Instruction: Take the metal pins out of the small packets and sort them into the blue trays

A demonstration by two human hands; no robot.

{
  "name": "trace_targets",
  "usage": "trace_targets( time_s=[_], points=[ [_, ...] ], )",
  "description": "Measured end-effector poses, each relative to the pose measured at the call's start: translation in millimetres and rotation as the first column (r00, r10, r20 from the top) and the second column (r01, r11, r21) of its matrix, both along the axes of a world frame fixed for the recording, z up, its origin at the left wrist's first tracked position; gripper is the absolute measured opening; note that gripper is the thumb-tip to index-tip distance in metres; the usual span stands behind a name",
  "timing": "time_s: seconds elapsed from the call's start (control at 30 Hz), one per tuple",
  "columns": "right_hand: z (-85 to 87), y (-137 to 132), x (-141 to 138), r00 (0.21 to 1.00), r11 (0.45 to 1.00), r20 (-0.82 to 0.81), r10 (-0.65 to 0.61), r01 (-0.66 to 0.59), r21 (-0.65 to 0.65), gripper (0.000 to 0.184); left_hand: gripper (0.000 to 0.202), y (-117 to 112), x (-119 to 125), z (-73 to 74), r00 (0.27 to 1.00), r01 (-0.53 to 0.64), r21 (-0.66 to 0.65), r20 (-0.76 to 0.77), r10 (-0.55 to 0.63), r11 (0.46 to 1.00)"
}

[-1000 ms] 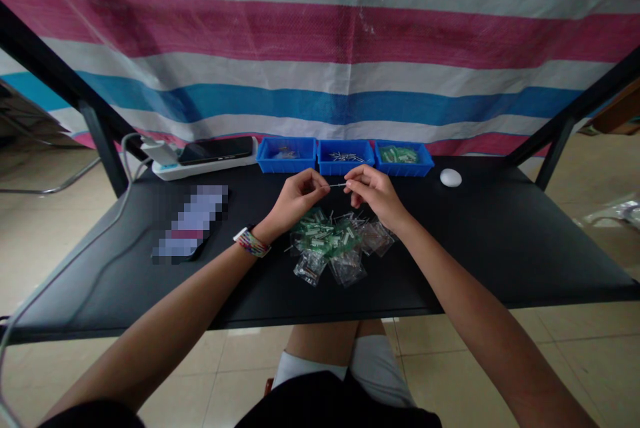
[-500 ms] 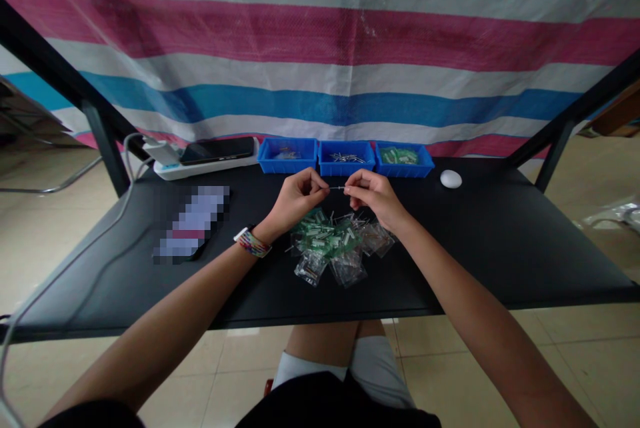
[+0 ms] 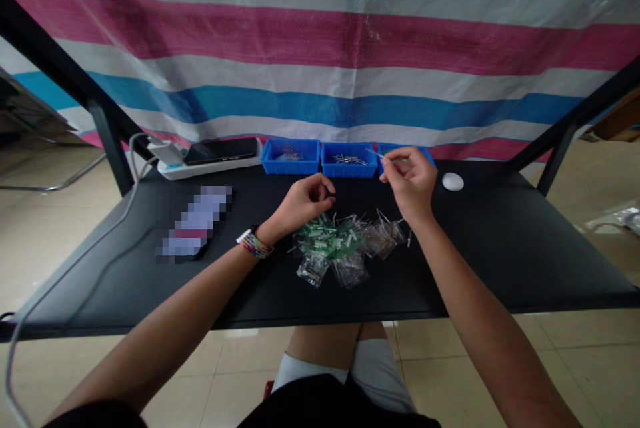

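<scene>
My right hand (image 3: 409, 181) is raised near the right blue bin (image 3: 429, 157) and pinches a thin metal pin (image 3: 376, 153) whose tip points toward the middle blue bin (image 3: 349, 160). My left hand (image 3: 306, 199) hovers over the black table (image 3: 500, 241) with its fingers curled and nothing visible in them. It sits just behind a pile of small clear bags with green parts (image 3: 340, 245). A beaded band is on my left wrist.
A left blue bin (image 3: 290, 156) stands beside the other two at the table's back edge. A phone lies on a white power strip (image 3: 210, 156) at the back left. A blurred dark object (image 3: 196, 223) lies left; a white round item (image 3: 453, 181) sits right.
Both hands held the pin together over the pile. My right hand has carried it up and to the right toward the bins; my left hand has let go and stayed put.
</scene>
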State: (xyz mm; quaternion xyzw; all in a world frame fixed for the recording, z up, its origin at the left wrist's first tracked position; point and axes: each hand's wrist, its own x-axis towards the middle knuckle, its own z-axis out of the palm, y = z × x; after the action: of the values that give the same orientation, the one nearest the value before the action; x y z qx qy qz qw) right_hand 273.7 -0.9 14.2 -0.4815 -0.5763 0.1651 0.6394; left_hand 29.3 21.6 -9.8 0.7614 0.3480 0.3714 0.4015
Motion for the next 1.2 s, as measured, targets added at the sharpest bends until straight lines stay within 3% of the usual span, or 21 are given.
trace_targets(
  time_s=[0.1, 0.2, 0.33, 0.4, 0.57, 0.67, 0.77, 0.87, 0.93, 1.03, 1.2],
  points=[
    [6.3, 4.6, 17.9, 0.959, 0.948, 0.081, -0.270, 0.250, 0.199, 0.018, 0.012, -1.2, -1.5, -3.8, 0.951, 0.008, 0.243, -0.302, 0.068, 0.970],
    [5.5, 15.7, 25.5, 0.926, 0.909, 0.116, -0.359, 0.320, 0.266, 0.017, 0.014, -2.1, -1.4, -6.6, 0.900, 0.068, 0.353, -0.425, 0.096, 0.933],
    [-5.4, 32.6, 19.9, 0.930, 0.991, 0.347, -0.125, 0.103, 0.081, 0.017, 0.006, 0.3, -1.7, -8.7, 0.884, 0.121, 0.362, -0.462, 0.065, 0.924],
    [-11.3, 36.0, 16.0, 0.909, 0.999, 0.415, -0.033, 0.036, 0.002, 0.020, 0.003, 2.1, -2.2, -9.3, 0.884, 0.141, 0.360, -0.466, 0.047, 0.922],
    [-14.4, 27.6, 11.4, 0.893, 0.995, 0.442, -0.089, 0.098, 0.004, 0.020, 0.007, 1.8, -1.7, -8.3, 0.890, 0.144, 0.354, -0.456, 0.036, 0.924],
    [-13.7, 18.3, 4.1, 0.900, 0.999, 0.437, -0.003, 0.024, -0.042, 0.018, 0.012, -0.4, -0.6, -5.9, 0.913, 0.123, 0.328, -0.407, 0.023, 0.937],
    [-17.3, 8.6, -8.6, 0.850, 0.963, 0.456, 0.265, -0.205, -0.176, 0.017, 0.019, -1.9, -0.5, -3.3, 0.941, 0.101, 0.249, -0.339, -0.011, 0.963],
    [-23.1, 0.3, -19.7, 0.715, 0.878, 0.511, 0.477, -0.363, -0.312, 0.019, 0.028, -2.4, -1.1, -1.7, 0.964, 0.091, 0.140, -0.262, -0.052, 0.986],
    [-26.4, -2.8, -23.8, 0.658, 0.851, 0.540, 0.525, -0.388, -0.354, 0.021, 0.028, -2.4, -1.4, -1.1, 0.975, 0.041, 0.123, -0.222, -0.013, 0.992],
    [-30.1, -3.5, -26.4, 0.638, 0.834, 0.540, 0.549, -0.379, -0.400, 0.023, 0.022, -2.4, -1.3, -0.8, 0.978, -0.058, 0.176, -0.186, 0.091, 0.983],
    [-33.6, 0.2, -26.9, 0.641, 0.832, 0.537, 0.548, -0.355, -0.425, 0.017, 0.023, -2.9, -0.2, -1.3, 0.986, -0.045, 0.196, -0.149, 0.075, 0.980]
  ],
)
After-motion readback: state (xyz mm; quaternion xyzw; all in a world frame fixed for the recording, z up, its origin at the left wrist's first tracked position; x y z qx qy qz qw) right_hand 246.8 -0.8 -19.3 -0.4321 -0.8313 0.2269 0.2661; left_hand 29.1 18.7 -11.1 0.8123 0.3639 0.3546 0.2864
